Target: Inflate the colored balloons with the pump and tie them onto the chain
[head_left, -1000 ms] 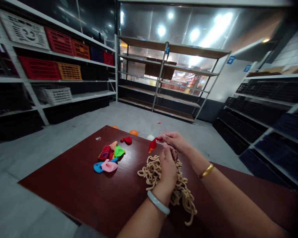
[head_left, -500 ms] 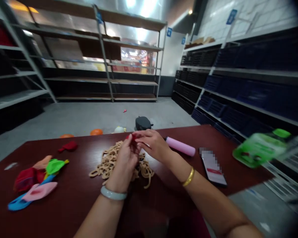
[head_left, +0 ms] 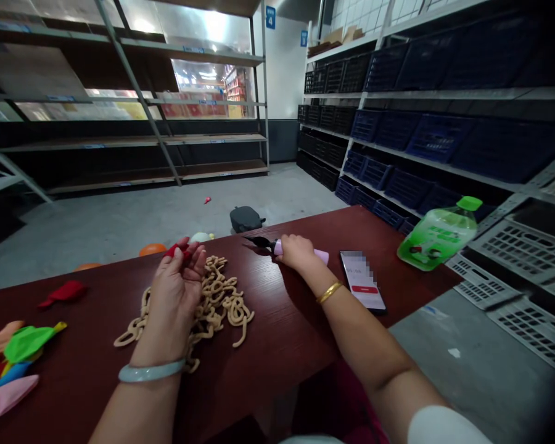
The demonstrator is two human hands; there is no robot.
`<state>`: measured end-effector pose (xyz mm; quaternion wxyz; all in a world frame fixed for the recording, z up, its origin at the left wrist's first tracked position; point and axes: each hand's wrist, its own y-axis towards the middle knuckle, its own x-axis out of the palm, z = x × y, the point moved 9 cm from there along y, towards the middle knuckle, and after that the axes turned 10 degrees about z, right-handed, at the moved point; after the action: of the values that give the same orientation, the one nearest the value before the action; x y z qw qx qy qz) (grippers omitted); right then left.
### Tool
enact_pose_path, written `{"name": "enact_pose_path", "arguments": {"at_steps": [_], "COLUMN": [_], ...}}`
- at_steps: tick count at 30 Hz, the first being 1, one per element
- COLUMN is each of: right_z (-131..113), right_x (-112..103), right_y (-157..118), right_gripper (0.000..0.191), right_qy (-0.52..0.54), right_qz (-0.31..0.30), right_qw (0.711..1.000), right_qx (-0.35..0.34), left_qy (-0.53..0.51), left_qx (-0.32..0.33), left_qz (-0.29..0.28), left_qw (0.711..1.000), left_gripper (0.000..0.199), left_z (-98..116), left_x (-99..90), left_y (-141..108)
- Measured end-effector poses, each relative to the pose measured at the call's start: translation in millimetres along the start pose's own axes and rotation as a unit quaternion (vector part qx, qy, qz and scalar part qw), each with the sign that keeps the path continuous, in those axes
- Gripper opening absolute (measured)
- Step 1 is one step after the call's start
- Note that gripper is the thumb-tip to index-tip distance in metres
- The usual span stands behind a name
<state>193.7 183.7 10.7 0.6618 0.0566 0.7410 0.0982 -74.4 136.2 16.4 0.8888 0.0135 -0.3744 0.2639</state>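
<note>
My left hand (head_left: pixel 174 290) is raised palm up, its fingers curled around a small deflated red balloon (head_left: pixel 184 248). Beneath it lies a loose heap of tan cord-like loops (head_left: pixel 238 311), partly covered by the hand. My right hand (head_left: pixel 296 250) is closed over a pink balloon pump (head_left: pixel 322 256) with a black pointed nozzle, low at the table's far side. Another limp red balloon (head_left: pixel 69 292) rests to the left. Near it, flat balloons sit in a group, among them a green one (head_left: pixel 30 344) and a pink one (head_left: pixel 9 398).
A phone (head_left: pixel 365 293) lies to the right of the pump. Farther right stands a bottle of green liquid (head_left: pixel 439 237). Beyond the dark red table (head_left: pixel 277 345), a dark grey bag-like object (head_left: pixel 246 219) and an orange balloon (head_left: pixel 152 249) are on the floor. Shelves with crates (head_left: pixel 437 139) line the right.
My right hand has left my left hand and moved right onto the pink balloon pump, gripping it. My left hand keeps the red balloon. The view has swung right.
</note>
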Motion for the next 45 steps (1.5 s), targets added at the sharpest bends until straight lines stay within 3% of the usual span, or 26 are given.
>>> {"name": "enact_pose_path", "arguments": {"at_steps": [3, 6, 10, 13, 20, 26, 35, 45], "right_z": [-11.1, -42.9, -90.7, -103.7, -101.2, -94.6, -90.6, -83.4], "right_x": [-12.9, -35.7, -36.2, -29.3, -24.8, -21.8, -24.4, -30.2], "right_y": [-3.8, -20.1, -54.6, -67.6, -65.1, -60.3, -59.4, -54.4], "right_gripper": [0.052, 0.059, 0.051, 0.048, 0.044, 0.042, 0.044, 0.043], "right_qy": [0.023, 0.093, 0.145, 0.137, 0.130, 0.111, 0.111, 0.103], "right_qz": [0.048, 0.122, 0.088, 0.074, 0.088, 0.081, 0.074, 0.093], "right_qw": [0.998, 0.984, 0.963, 0.959, 0.959, 0.967, 0.969, 0.970], "right_qx": [-0.024, -0.095, -0.209, -0.235, -0.236, -0.215, -0.208, -0.199], "left_qy": [-0.019, -0.050, -0.103, -0.127, -0.126, -0.071, 0.014, 0.054], "left_qx": [0.010, 0.027, 0.000, -0.013, -0.026, -0.016, 0.059, -0.020], "left_qz": [0.008, 0.029, 0.048, 0.043, 0.006, -0.001, -0.075, -0.076], "left_qw": [1.000, 0.998, 0.994, 0.991, 0.992, 0.997, 0.995, 0.995], "left_gripper": [0.020, 0.020, 0.025, 0.027, 0.020, 0.019, 0.028, 0.024], "left_z": [5.6, 12.5, 12.0, 9.6, 1.8, -2.2, -6.7, -33.6], "left_x": [-4.4, -12.8, -21.8, -25.5, -23.8, -9.0, 6.4, 8.8], "left_y": [6.5, 13.6, 17.9, 20.6, 18.9, 1.2, -13.5, -26.0]}}
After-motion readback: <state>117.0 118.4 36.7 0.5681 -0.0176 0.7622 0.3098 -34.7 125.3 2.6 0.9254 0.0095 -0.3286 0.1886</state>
